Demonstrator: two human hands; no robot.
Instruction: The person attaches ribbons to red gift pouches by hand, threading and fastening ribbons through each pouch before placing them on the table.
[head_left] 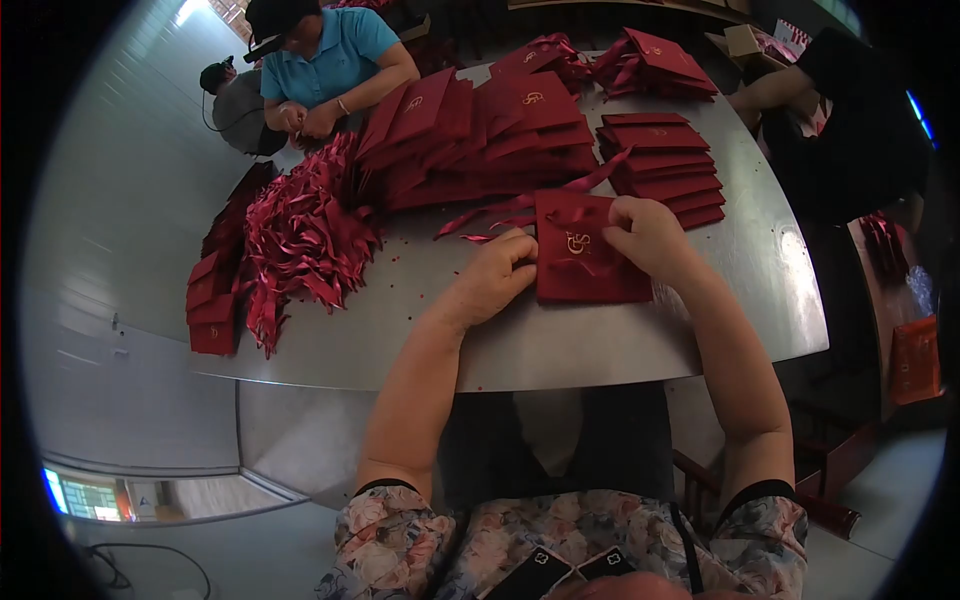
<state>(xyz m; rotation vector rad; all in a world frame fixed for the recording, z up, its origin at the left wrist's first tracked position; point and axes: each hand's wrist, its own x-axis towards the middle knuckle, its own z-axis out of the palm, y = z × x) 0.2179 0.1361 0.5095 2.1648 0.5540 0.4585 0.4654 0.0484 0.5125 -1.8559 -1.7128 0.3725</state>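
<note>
A dark red gift bag [592,285] with gold lettering lies flat on the metal table in front of me. My left hand [497,277] is closed at the bag's left edge, its fingertips curled against the side. Over the bag's upper right part, my right hand [648,238] is closed in a pinch; what lies between its fingertips is hidden. Loose red ribbons [490,217] trail out to the left of the bag, just above my left hand. Another ribbon strand [600,179] extends towards the upper right, behind the bag.
Stacked red bags [540,135] fill the table's far side, with another stack [665,165] at right. A heap of ribbons [305,225] lies left, beside more bags [212,305]. A person in blue [345,60] sits opposite; another in dark clothing [850,130] is at right.
</note>
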